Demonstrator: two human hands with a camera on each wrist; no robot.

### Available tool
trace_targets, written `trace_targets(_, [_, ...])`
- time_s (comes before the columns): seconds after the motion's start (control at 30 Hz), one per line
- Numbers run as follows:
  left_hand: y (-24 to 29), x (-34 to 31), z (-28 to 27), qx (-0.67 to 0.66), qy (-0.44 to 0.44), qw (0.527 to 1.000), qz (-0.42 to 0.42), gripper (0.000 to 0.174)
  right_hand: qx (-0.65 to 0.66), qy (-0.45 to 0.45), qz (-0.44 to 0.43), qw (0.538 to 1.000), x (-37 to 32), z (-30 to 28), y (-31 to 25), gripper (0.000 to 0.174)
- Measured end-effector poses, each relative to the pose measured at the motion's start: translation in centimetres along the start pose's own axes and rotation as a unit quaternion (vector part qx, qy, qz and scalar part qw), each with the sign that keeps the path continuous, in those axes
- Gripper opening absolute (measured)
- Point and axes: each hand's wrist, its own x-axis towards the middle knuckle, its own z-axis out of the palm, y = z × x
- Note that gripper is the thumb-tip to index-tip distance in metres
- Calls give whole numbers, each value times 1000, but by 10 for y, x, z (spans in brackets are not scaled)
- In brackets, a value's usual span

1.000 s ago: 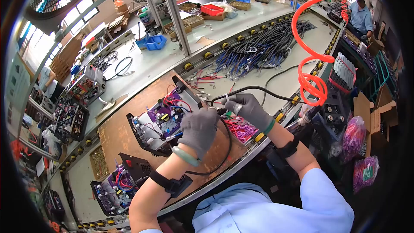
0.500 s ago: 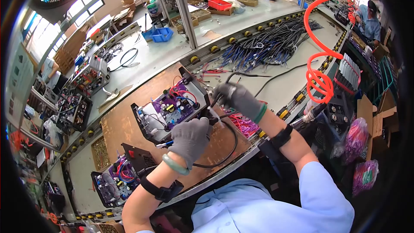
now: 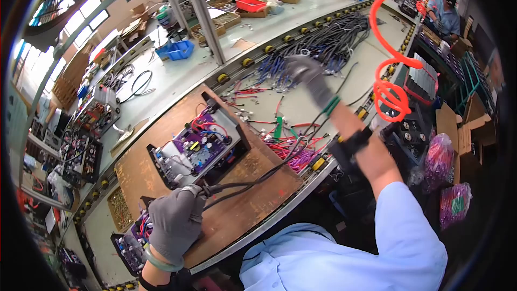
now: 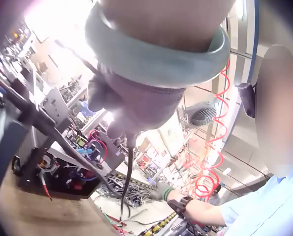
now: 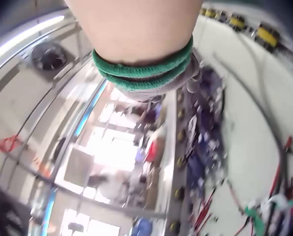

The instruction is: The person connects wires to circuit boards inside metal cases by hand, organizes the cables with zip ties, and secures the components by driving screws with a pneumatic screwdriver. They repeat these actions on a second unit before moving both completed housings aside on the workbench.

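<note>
In the head view my gloved left hand (image 3: 177, 218) grips a thick black cable (image 3: 253, 182) at the front left of the wooden board (image 3: 253, 205). Strands of this cable trail right over the board to a heap of pink and red wires (image 3: 291, 156). Just behind the left hand sits an open black-framed unit with a purple circuit board (image 3: 195, 148). A second such unit (image 3: 126, 250) is partly covered by the left forearm. My gloved right hand (image 3: 311, 78), blurred, is stretched out at the near edge of a pile of dark cables (image 3: 344, 43), no cable visible in its grasp.
A coiled red air hose (image 3: 390, 99) hangs at the right. A roller rail (image 3: 269, 48) runs behind the cable pile. Small parts fill a tray (image 3: 119, 210) left of the board. Bagged pink wires (image 3: 439, 159) hang at the bench's right, and another person (image 3: 444, 13) is farther back.
The left hand has drawn the black cable left and toward the body, away from the unit's right corner. My right hand has let go of the cable and moved out to the dark pile.
</note>
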Motion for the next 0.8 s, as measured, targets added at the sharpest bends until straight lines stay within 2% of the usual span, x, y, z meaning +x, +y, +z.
trace_targets(0.03, [6,9,3,8,15,999,38,9,-119,-166,-86,975,-28,39,-29,40])
trace_targets(0.07, [10,17,3,-16,19,998,52,8,-68,-266,-89,957,-54,80,-56,27])
trace_targets(0.1, [14,23,3,-21,17,998,56,8,-65,-355,-7,933,-82,107,-86,32])
trace_targets(0.17, [17,31,-1,-20,51,996,65,10,-84,-472,-77,874,-115,140,-101,32])
trace_targets(0.2, [14,35,-3,-32,52,995,74,11,-76,-477,-81,872,-114,140,-104,32])
trace_targets(0.27, [9,39,-3,-15,59,996,67,11,-64,-489,155,856,-108,132,-110,29])
trace_targets(0.3, [6,42,0,-11,64,995,69,12,-40,-437,153,885,-97,133,-112,17])
trace_targets(0.33, [0,51,6,12,84,992,89,15,-56,-442,81,892,-82,130,-106,17])
trace_targets(0.37, [0,62,10,15,71,995,69,16,-134,-442,-15,887,-64,127,-97,18])
trace_targets(0.43, [-8,85,30,48,43,997,40,19,-278,-441,-125,844,-22,124,-91,22])
trace_targets(0.47, [-6,100,39,71,-6,997,-9,16,-330,-434,-137,827,-8,121,-85,25])
trace_targets(0.5, [-18,113,56,78,-3,997,0,14,-382,-426,-149,807,1,116,-77,28])
trace_targets(0.57, [-30,134,86,58,-38,997,-30,7,-395,-433,-156,795,13,101,-45,30])
trace_targets(0.6, [-29,138,96,67,-45,996,-35,5,-372,-436,-162,804,13,92,-26,31])
trace_targets(0.63, [-28,138,104,77,-54,995,-38,5,-410,-418,-144,798,6,85,-10,33])
trace_targets(0.67, [-28,138,108,86,-78,993,-33,8,-417,-391,-165,804,-6,81,4,27])
trace_targets(0.7, [-30,134,112,86,-77,993,-34,8,-423,-364,-183,809,-16,77,13,22])
trace_targets(0.73, [-33,128,116,69,-48,996,-21,7,-470,-357,-188,785,-21,82,-4,24])
trace_targets(0.77, [-35,129,115,55,-19,998,-5,6,-470,-353,-188,787,-17,84,-6,24])
trace_targets(0.8, [-35,132,113,43,-32,998,-21,9,-434,-333,-206,811,-12,85,-5,25])
